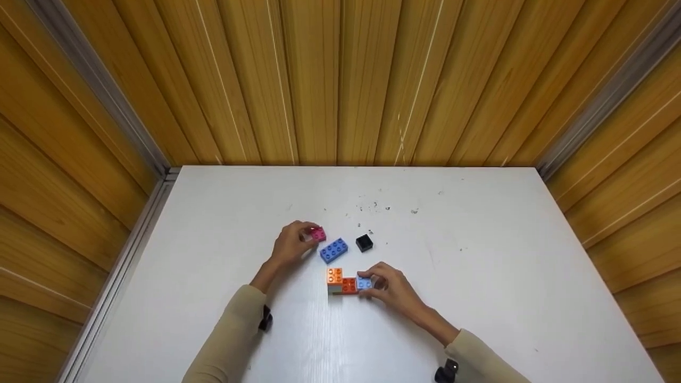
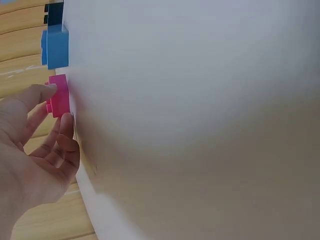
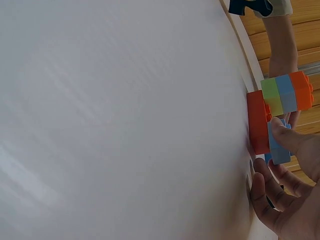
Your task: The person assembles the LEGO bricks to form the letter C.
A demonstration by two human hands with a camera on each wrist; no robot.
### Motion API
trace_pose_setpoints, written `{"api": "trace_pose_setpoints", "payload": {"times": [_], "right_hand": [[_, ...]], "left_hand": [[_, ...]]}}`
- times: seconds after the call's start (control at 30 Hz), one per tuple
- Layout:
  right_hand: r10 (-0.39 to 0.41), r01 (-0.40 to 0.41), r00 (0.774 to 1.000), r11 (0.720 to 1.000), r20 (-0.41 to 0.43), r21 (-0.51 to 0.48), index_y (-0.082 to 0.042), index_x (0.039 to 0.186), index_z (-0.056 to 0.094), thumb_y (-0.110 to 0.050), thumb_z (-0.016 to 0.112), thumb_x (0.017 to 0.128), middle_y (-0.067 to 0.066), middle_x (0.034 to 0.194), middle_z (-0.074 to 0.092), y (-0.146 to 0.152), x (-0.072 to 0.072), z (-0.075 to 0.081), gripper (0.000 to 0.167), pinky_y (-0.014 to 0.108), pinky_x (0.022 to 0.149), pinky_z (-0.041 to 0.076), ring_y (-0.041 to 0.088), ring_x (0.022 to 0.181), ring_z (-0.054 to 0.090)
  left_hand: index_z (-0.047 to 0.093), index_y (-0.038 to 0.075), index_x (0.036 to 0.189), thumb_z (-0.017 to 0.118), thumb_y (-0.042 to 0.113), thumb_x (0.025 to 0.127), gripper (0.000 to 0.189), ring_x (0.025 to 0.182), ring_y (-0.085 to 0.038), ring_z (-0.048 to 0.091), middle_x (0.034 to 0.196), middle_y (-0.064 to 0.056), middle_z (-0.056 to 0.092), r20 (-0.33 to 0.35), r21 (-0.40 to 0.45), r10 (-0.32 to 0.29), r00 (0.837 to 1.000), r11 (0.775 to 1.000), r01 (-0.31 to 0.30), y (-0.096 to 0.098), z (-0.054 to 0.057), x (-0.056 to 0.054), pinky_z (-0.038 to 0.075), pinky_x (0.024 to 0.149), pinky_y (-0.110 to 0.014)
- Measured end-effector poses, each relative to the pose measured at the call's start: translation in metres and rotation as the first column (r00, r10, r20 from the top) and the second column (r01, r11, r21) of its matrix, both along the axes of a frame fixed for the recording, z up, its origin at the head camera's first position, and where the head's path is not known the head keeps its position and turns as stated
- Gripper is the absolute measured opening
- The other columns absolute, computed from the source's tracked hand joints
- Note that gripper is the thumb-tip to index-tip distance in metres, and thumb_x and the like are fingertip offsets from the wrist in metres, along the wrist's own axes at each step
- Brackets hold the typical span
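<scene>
Near the middle of the table, my left hand (image 1: 290, 244) pinches a small pink toy brick (image 1: 318, 234) between thumb and fingers. The left wrist view shows that pink brick (image 2: 60, 97) low against the tabletop, studs facing up. My right hand (image 1: 395, 288) holds a light blue brick (image 1: 364, 283) by its sides at the right end of a long red brick (image 3: 257, 122). On the red brick's other end rises a stack: a light green brick (image 3: 271, 97), a grey-blue brick (image 3: 286, 93) and an orange brick (image 3: 301, 91) on top.
A blue eight-stud brick (image 1: 334, 250) lies between the pink brick and the red-based build. To its right sits a small black brick (image 1: 364, 243). Dark specks mark the white table (image 1: 479, 276) farther back, and wood-look panels (image 1: 319, 80) stand behind it.
</scene>
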State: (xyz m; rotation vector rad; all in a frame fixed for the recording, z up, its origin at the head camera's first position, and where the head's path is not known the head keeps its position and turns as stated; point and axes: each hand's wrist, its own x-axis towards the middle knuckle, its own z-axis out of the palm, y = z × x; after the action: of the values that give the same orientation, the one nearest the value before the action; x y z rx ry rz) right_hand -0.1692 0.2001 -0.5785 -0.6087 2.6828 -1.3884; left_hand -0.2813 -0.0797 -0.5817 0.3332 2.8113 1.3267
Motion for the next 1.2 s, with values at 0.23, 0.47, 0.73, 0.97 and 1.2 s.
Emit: {"api": "trace_pose_setpoints", "payload": {"times": [0.23,0.47,0.73,0.97,1.2], "right_hand": [[-0.005,0.005,1.0,1.0,0.0,0.002,-0.009,0.119,0.075,-0.015,0.084,0.082,0.004,0.101,0.069,-0.001,-0.003,0.0,0.038,0.018,0.07,0.049,0.004,0.077,0.056],[-0.004,0.004,1.0,1.0,0.0,0.016,-0.011,0.119,0.075,-0.018,0.084,0.083,0.003,0.099,0.068,-0.003,-0.004,0.0,0.038,0.019,0.07,0.049,0.004,0.077,0.056],[-0.004,0.004,1.0,1.0,0.004,0.014,-0.009,0.118,0.075,-0.019,0.084,0.082,0.003,0.098,0.068,-0.001,-0.005,0.003,0.039,0.018,0.069,0.049,0.003,0.076,0.056],[-0.005,0.005,1.0,1.0,-0.005,0.015,-0.009,0.116,0.076,-0.017,0.086,0.079,0.005,0.096,0.069,-0.001,-0.009,0.006,0.039,0.018,0.068,0.048,0.009,0.077,0.059],[-0.005,0.004,1.0,1.0,0.017,0.022,-0.009,0.117,0.076,-0.016,0.086,0.079,0.004,0.097,0.069,-0.001,-0.008,0.007,0.04,0.018,0.069,0.048,0.011,0.077,0.06]], "left_hand": [[0.075,0.014,0.118,0.078,0.004,0.085,0.035,0.085,-0.019,0.06,0.106,-0.008,0.07,-0.016,-0.055,0.025,1.0,0.998,-0.026,-0.014,0.002,0.002,0.045,0.07,-0.03],[0.075,0.01,0.116,0.08,0.002,0.084,0.033,0.083,-0.019,0.06,0.109,-0.009,0.072,-0.02,-0.016,0.011,1.0,1.0,-0.011,-0.023,0.013,0.01,0.046,0.072,-0.029],[0.072,0.001,0.117,0.08,-0.001,0.083,0.036,0.088,-0.035,0.066,0.112,-0.017,0.072,-0.135,0.127,-0.194,0.972,0.969,0.211,-0.023,0.031,0.022,0.056,0.076,-0.033],[0.072,0.005,0.12,0.078,0.002,0.086,0.035,0.084,-0.028,0.066,0.116,-0.015,0.073,-0.124,0.181,-0.364,0.923,0.906,0.382,-0.019,0.046,0.04,0.053,0.07,-0.026],[0.072,0.01,0.123,0.078,0.007,0.086,0.038,0.092,-0.036,0.067,0.115,-0.01,0.073,-0.053,0.141,-0.493,0.868,0.857,0.495,-0.012,0.058,0.058,0.052,0.071,-0.028]]}}
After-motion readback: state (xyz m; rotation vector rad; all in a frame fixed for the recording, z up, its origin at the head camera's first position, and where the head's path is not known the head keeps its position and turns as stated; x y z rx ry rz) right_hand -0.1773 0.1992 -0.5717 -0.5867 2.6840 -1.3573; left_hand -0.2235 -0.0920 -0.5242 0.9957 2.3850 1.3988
